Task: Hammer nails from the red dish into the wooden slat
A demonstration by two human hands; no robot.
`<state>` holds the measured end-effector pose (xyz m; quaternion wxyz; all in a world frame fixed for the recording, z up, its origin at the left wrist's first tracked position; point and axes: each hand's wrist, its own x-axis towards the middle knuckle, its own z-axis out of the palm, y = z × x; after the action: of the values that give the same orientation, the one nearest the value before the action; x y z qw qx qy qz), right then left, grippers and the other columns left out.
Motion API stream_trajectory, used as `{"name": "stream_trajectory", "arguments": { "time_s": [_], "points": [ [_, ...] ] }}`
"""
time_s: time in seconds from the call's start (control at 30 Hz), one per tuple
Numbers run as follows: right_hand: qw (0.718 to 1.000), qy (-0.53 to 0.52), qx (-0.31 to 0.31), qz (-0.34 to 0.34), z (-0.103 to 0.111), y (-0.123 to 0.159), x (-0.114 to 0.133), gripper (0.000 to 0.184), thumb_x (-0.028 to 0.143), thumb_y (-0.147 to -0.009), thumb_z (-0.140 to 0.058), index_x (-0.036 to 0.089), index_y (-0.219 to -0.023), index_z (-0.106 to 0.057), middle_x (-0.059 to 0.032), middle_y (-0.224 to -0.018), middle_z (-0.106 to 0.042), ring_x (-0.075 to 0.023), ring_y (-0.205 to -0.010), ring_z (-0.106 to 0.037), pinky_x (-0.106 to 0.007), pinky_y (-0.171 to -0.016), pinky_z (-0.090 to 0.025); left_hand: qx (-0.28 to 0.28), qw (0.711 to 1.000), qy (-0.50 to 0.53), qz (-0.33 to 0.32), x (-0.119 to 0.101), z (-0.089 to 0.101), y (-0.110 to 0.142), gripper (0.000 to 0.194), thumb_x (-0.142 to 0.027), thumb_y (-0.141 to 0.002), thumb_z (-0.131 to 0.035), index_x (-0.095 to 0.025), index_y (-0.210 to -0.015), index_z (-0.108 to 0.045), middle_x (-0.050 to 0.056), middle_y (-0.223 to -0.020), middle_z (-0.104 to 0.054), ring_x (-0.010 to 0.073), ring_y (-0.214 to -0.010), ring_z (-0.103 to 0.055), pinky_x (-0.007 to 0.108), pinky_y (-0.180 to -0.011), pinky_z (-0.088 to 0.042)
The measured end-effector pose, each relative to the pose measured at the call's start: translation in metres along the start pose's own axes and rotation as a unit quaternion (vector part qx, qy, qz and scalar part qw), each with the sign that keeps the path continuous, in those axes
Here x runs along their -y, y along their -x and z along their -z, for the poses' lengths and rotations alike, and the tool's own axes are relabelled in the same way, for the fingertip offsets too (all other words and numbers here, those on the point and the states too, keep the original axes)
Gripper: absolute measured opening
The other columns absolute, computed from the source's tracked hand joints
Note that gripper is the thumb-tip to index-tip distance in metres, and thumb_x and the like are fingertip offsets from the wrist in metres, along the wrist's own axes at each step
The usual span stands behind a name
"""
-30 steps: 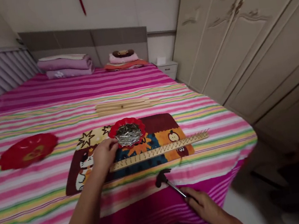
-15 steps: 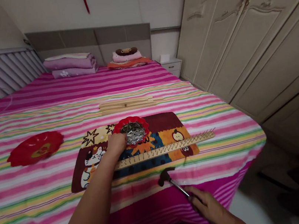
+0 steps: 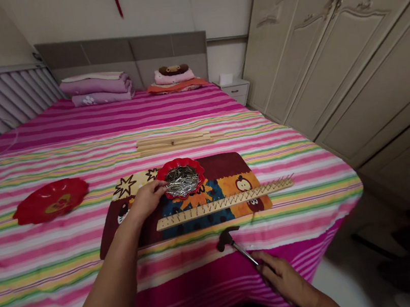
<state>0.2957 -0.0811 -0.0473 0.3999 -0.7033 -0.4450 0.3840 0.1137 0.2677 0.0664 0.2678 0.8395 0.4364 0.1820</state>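
Note:
At the left rim of a scalloped red bowl [image 3: 160, 174] is my left hand [image 3: 149, 198], its fingertips pinched together; what they hold, if anything, is too small to make out. The bowl is filled with loose metal nails [image 3: 183, 181]. My right hand [image 3: 282, 272] grips the dark handle of a claw hammer [image 3: 226, 239], whose head rests low over the bedspread. Between the hands lies a long wooden strip [image 3: 198, 213] with nails standing along its length, many of them tilted. Under bowl and strip is a patterned mat [image 3: 226, 168].
Several plain wooden strips [image 3: 175, 143] lie beyond the mat. A red plate [image 3: 52, 199] sits to the left on the striped bedspread [image 3: 107, 119]. Folded bedding [image 3: 99, 90] is stacked by the headboard. A wardrobe [image 3: 330, 42] stands along the right side.
My left hand has drawn back slightly to the left from over the nails to the bowl's rim. The right hand and hammer stay nearly where they were.

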Motion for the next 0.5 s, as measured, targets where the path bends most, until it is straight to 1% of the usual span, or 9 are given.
{"name": "stream_trajectory", "arguments": {
  "time_s": [0.07,0.1,0.17,0.23,0.33,0.4,0.5],
  "points": [
    [1.000,0.017,-0.005,0.001,0.000,0.000,0.000,0.034,0.031,-0.085,-0.042,0.017,-0.109,-0.061,0.0035,-0.059,-0.048,-0.0112,-0.049,-0.043,-0.021,-0.045,-0.037,-0.024,0.996,0.076,0.032,0.014,0.003,0.015,0.033,-0.037,-0.073,-0.051,-0.020,-0.096,-0.067,0.003,-0.096,-0.071,0.0180,-0.085,-0.063,0.027,-0.076,-0.047],
    [1.000,0.026,-0.005,0.003,0.000,0.000,-0.001,0.034,0.032,-0.085,-0.042,0.016,-0.109,-0.061,0.0026,-0.061,-0.051,-0.0117,-0.050,-0.045,-0.021,-0.046,-0.039,-0.036,0.994,0.089,0.050,0.022,0.004,0.024,0.034,-0.038,-0.073,-0.052,-0.020,-0.097,-0.067,0.003,-0.096,-0.071,0.0181,-0.085,-0.063,0.026,-0.075,-0.047],
    [0.999,0.042,-0.004,0.007,0.001,0.000,-0.001,0.035,0.033,-0.085,-0.042,0.015,-0.109,-0.061,0.0012,-0.064,-0.054,-0.0124,-0.052,-0.047,-0.022,-0.048,-0.041,-0.053,0.993,0.066,0.086,0.038,0.005,0.042,0.033,-0.037,-0.074,-0.051,-0.020,-0.097,-0.066,0.004,-0.095,-0.071,0.0184,-0.085,-0.063,0.026,-0.073,-0.047],
    [0.999,0.054,-0.001,0.009,0.001,0.001,-0.002,0.037,0.033,-0.085,-0.041,0.015,-0.110,-0.060,0.0006,-0.065,-0.056,-0.0129,-0.052,-0.048,-0.023,-0.049,-0.042,-0.044,0.993,-0.013,0.110,0.050,0.006,0.059,0.028,-0.033,-0.076,-0.050,-0.020,-0.094,-0.066,0.005,-0.094,-0.071,0.0189,-0.087,-0.063,0.026,-0.074,-0.047],
    [0.998,0.062,0.000,0.009,0.002,0.001,-0.001,0.037,0.032,-0.085,-0.040,0.015,-0.110,-0.061,0.0008,-0.063,-0.056,-0.0134,-0.050,-0.049,-0.024,-0.048,-0.043,0.010,0.979,-0.168,0.117,0.056,0.006,0.074,0.025,-0.027,-0.079,-0.046,-0.020,-0.094,-0.065,0.007,-0.097,-0.070,0.0201,-0.090,-0.063,0.027,-0.078,-0.045],
    [0.998,0.066,-0.005,0.009,0.001,0.001,-0.001,0.036,0.033,-0.085,-0.041,0.016,-0.109,-0.062,0.0009,-0.062,-0.057,-0.0136,-0.050,-0.049,-0.024,-0.048,-0.043,0.044,0.962,-0.249,0.107,0.051,0.005,0.077,0.028,-0.025,-0.081,-0.043,-0.017,-0.098,-0.064,0.011,-0.100,-0.068,0.0216,-0.091,-0.063,0.029,-0.079,-0.045],
    [0.997,0.073,-0.012,0.014,0.000,0.001,0.000,0.035,0.033,-0.084,-0.042,0.016,-0.107,-0.062,0.0007,-0.063,-0.058,-0.0136,-0.050,-0.050,-0.024,-0.047,-0.043,0.069,0.943,-0.312,0.095,0.035,0.005,0.072,0.030,-0.022,-0.081,-0.041,-0.015,-0.100,-0.062,0.015,-0.103,-0.066,0.0246,-0.095,-0.062,0.031,-0.078,-0.045]
  ]
}}
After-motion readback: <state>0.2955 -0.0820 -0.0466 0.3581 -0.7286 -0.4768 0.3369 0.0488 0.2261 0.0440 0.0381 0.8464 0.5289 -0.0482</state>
